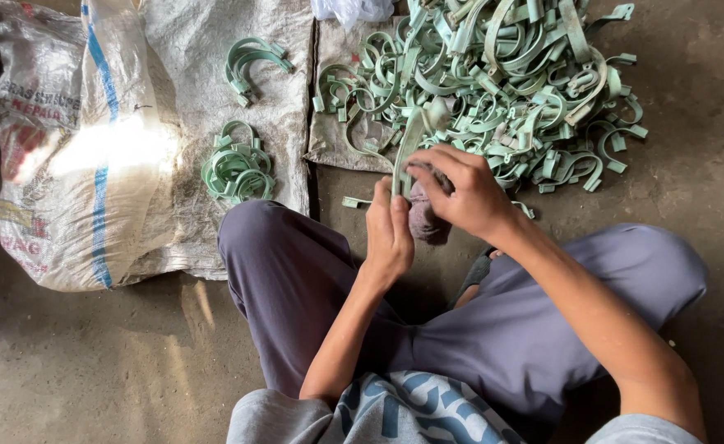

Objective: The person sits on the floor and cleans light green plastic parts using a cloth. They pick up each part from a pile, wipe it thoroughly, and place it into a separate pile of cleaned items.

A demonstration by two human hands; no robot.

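I sit on the floor with my knees apart. My left hand [388, 230] grips the lower end of a pale green metal clamp strap [411, 140] that stands up between my hands. My right hand [459, 191] presses a dark purplish rag [424, 220] against that strap, fingers curled over it. Just beyond my hands lies a big heap of green U-shaped clamps [493, 82] on a piece of sacking.
Two small stacks of green clamps [237, 168] [251, 59] lie on grey sacking [189, 123] to the left. A bulging white woven sack [74, 156] with a blue stripe stands at far left. Bare concrete floor [115, 362] surrounds me.
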